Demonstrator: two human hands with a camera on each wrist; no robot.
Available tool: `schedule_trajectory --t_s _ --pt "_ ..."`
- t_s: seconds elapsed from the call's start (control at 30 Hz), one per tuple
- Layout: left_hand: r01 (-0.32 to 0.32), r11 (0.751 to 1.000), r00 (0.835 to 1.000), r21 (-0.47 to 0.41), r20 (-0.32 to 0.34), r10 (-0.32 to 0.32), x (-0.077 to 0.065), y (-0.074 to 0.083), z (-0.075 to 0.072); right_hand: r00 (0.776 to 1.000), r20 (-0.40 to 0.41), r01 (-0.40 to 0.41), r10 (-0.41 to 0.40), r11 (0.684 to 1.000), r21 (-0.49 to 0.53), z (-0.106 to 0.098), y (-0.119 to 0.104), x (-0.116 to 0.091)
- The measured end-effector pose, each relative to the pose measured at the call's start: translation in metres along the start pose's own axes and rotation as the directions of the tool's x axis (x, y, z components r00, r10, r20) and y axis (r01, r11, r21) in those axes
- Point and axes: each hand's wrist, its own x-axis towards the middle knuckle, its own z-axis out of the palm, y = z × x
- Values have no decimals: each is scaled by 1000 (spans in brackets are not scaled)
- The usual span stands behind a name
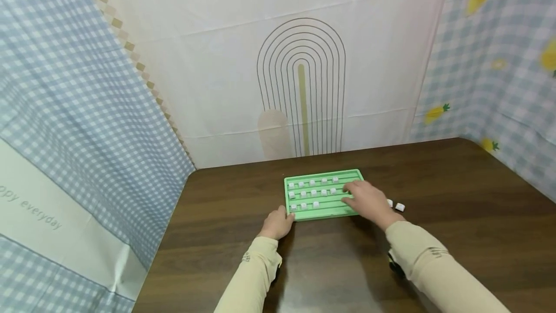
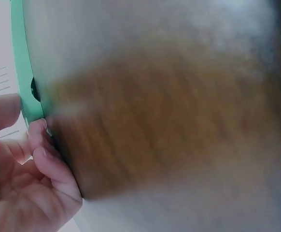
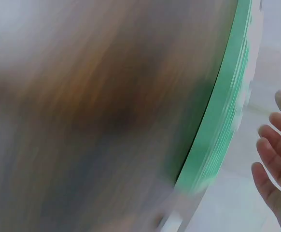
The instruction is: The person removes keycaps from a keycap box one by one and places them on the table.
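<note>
A green tray (image 1: 330, 214) with long grooves lies on the table, and several small white cubes (image 1: 315, 205) stand in three rows along it, mostly toward its left. At the near left corner, my left hand (image 1: 276, 223) grips the rim; the left wrist view shows the thumb and fingertips about the green edge (image 2: 19, 53). Over the tray's right part hovers my right hand (image 1: 369, 202), fingers spread and slightly bent. In the right wrist view these fingers (image 3: 275, 145) are apart from the green side, with nothing seen between them.
Two loose white cubes (image 1: 400, 207) lie on the dark wooden table (image 1: 226, 255) right of the tray, one partly hidden by my right hand. A patterned cloth (image 1: 217, 62) hangs behind the table, with checked cloth at both sides.
</note>
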Motion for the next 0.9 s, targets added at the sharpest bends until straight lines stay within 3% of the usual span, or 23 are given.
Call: schedule_trajectory --t_s 0.13,0.27,0.6,0.9 --pt "-12 1000 1000 8 7 12 1 2 2 998 42 49 -48 999 -9 17 -27 13" --pt "-25 1000 1000 17 12 24 2 4 4 996 49 82 -78 993 -84 31 -41 17" --pt "-33 997 999 69 -11 34 4 3 4 994 58 100 -93 986 -134 39 -54 20" --pt "-36 998 999 61 -14 36 2 -4 2 993 54 111 -104 980 -164 46 -59 23"
